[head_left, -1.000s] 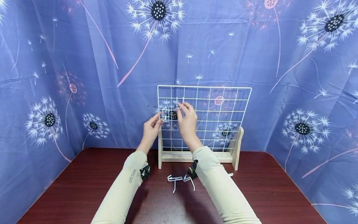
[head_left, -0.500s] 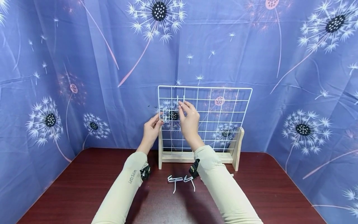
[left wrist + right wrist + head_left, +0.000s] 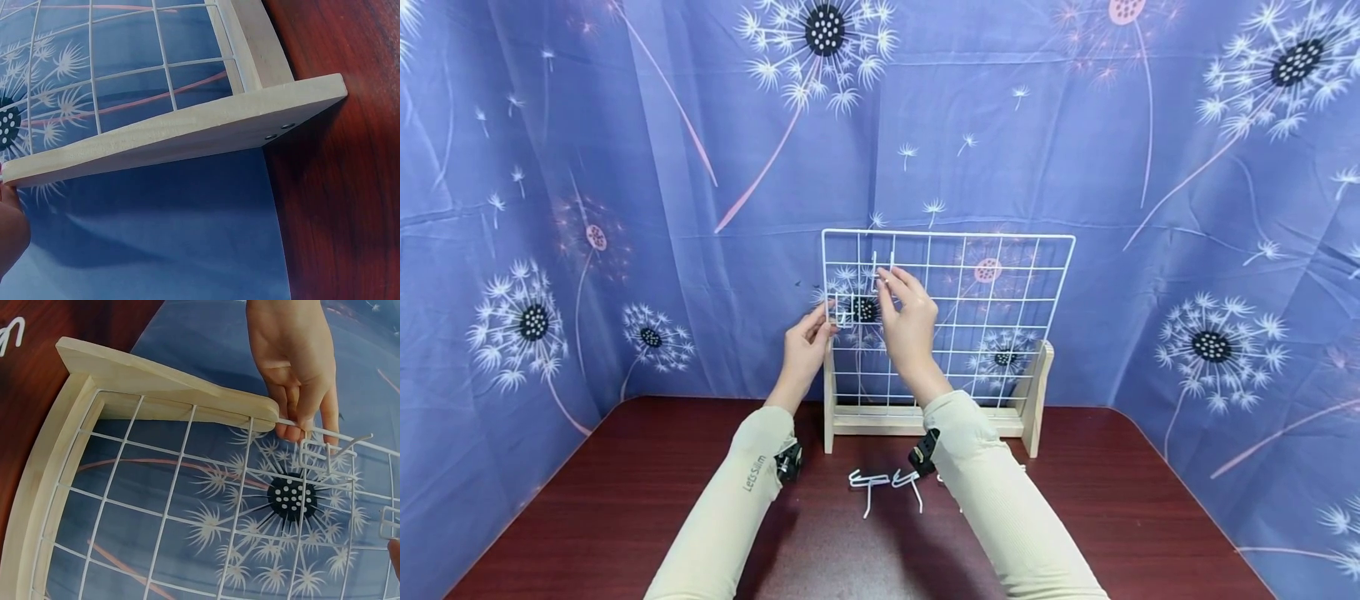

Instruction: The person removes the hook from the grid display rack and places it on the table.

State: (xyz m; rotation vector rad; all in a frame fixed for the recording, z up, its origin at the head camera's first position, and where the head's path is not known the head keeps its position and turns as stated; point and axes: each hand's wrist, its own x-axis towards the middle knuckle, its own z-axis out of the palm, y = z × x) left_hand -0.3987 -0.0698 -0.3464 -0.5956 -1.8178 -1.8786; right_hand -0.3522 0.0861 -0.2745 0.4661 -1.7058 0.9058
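A white wire grid point(image 3: 981, 325) stands upright in a wooden stand point(image 3: 1036, 400). My left hand point(image 3: 807, 346) pinches the grid's left side wire, just above the stand's side piece, as the right wrist view shows. Close to its fingers, a white wire hook point(image 3: 328, 456) hangs on the grid. My right hand point(image 3: 910, 321) pinches another white wire hook point(image 3: 875, 271) between thumb and fingers, against the grid's upper left part. Its two prongs point up, and the fingers cover part of it. Only a fingertip point(image 3: 395, 553) of this hand shows in the right wrist view, beside that hook.
On the dark red table point(image 3: 850, 558), two white wire hooks lie before the stand, a left hook point(image 3: 869, 481) and a right hook point(image 3: 907, 480). More white wire pieces show partly behind the right sleeve point(image 3: 1000, 500). A blue dandelion-print curtain point(image 3: 760, 167) hangs close behind the grid.
My right hand has moved slightly up and to the right, and the hook's prongs stand a little higher against the grid. The left hand keeps its place.
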